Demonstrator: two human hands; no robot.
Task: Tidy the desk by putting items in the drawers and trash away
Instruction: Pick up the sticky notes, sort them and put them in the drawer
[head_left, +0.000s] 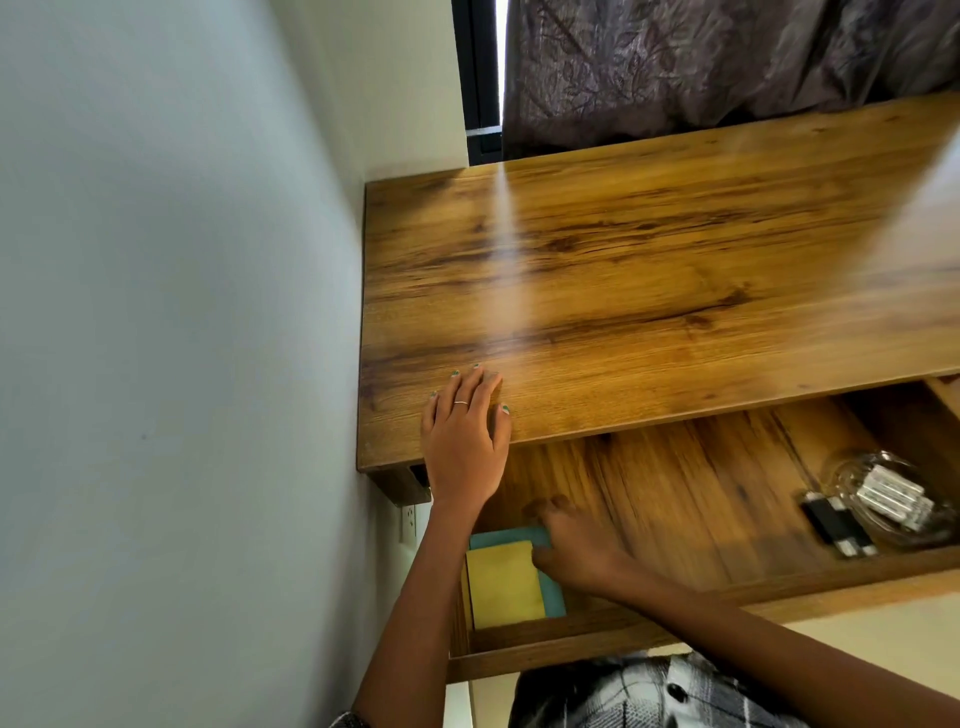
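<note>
Key relation: yellow notepad (503, 584) lies just left of the right hand (571, 551), long axis front to back, in the open drawer (675, 608)
Left grip: left hand (464, 431) flat, released, on the worktop (649, 270) edge
Right grip: blurred, fingers curled; cannot tell if grasping
Count: one yellow notepad, one teal pad (550, 592) beneath, one clear bag of small items (883, 493), two hands

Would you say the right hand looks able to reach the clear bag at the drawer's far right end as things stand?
Probably yes: the drawer stands open, the clear bag lies uncovered inside, and bare drawer floor separates it from the right hand.
</note>
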